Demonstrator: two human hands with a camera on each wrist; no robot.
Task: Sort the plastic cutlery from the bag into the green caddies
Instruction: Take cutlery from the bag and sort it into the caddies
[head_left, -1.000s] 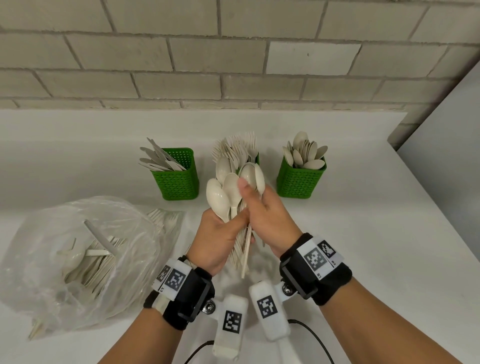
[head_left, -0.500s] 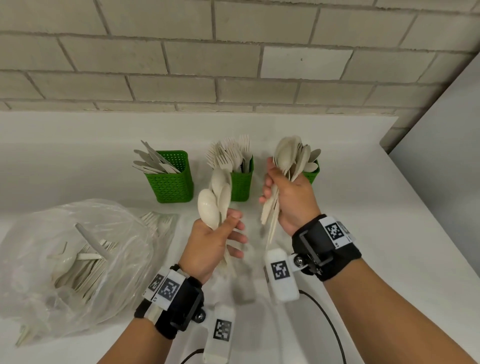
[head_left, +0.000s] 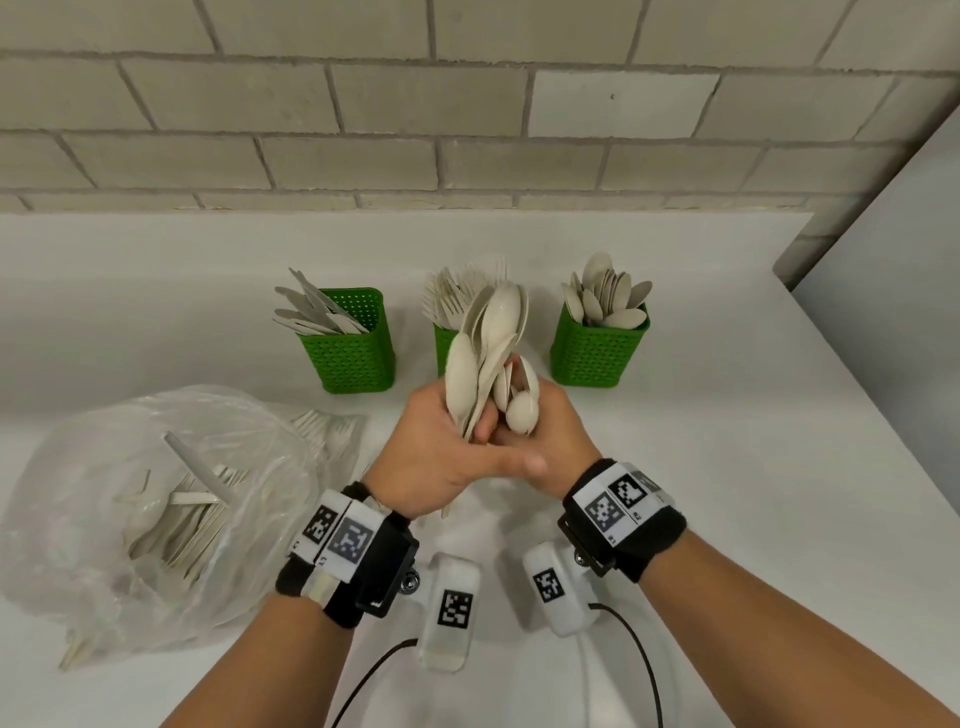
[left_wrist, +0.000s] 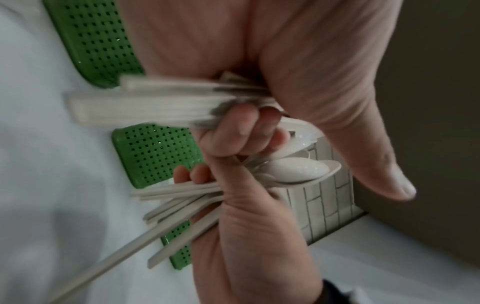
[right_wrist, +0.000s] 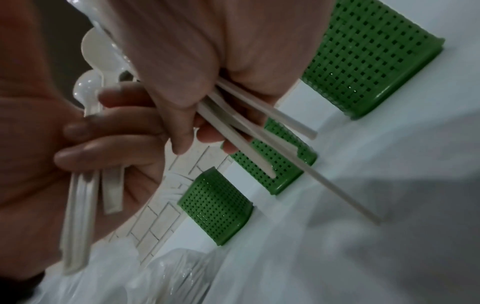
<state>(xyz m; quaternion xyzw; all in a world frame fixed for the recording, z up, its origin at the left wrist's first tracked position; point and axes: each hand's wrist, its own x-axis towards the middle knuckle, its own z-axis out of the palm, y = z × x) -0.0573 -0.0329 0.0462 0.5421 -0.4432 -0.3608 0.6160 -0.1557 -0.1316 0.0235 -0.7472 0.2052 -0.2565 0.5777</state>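
Both hands meet above the counter: the left hand (head_left: 436, 452) grips a bunch of spoons (head_left: 488, 343), the right hand (head_left: 545, 431) grips more spoon handles. Beyond them stand three green caddies (head_left: 597, 353); the bag (head_left: 130, 519) lies left of the left hand.

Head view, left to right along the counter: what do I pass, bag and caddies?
Plastic bag of cutlery → knife caddy → fork caddy, partly hidden behind the held spoons → spoon caddy.
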